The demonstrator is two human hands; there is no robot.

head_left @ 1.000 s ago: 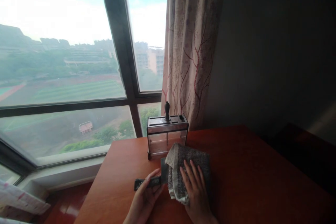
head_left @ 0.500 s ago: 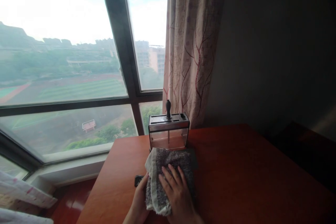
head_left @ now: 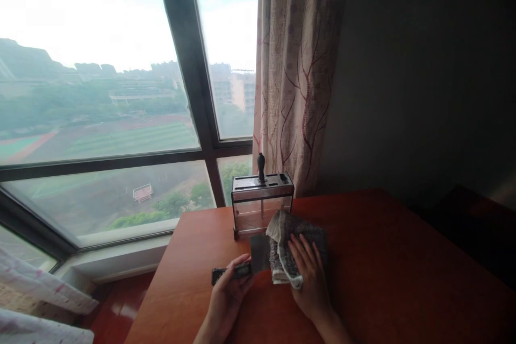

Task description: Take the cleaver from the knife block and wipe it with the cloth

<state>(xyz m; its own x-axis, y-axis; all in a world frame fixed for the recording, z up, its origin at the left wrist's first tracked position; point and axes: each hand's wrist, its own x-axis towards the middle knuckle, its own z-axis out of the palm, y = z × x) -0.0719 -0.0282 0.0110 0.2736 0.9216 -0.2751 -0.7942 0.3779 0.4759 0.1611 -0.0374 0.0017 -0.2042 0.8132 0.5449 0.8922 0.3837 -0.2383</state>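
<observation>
My left hand (head_left: 230, 286) is closed round the dark handle (head_left: 220, 275) of a broad-bladed kitchen knife. The knife's flat grey blade (head_left: 259, 252) points right, and its far end is hidden under or behind the towel. A folded grey towel with a pale border (head_left: 282, 242) is in my right hand (head_left: 309, 271), whose fingers press on top of it. Just beyond them stands a clear-sided knife block (head_left: 262, 212) with a metal top. One dark-handled tool (head_left: 261, 167) sticks upright out of its slot, with a thin shaft inside.
The reddish-brown wooden table (head_left: 177, 290) lies under all this. A large window (head_left: 100, 118) borders its left and back. A patterned curtain (head_left: 296, 75) hangs behind the block, and a dark wall (head_left: 395, 75) rises at the right.
My right hand has moved right with the towel, uncovering part of the blade. My left hand has left the towel's side and now grips the knife handle.
</observation>
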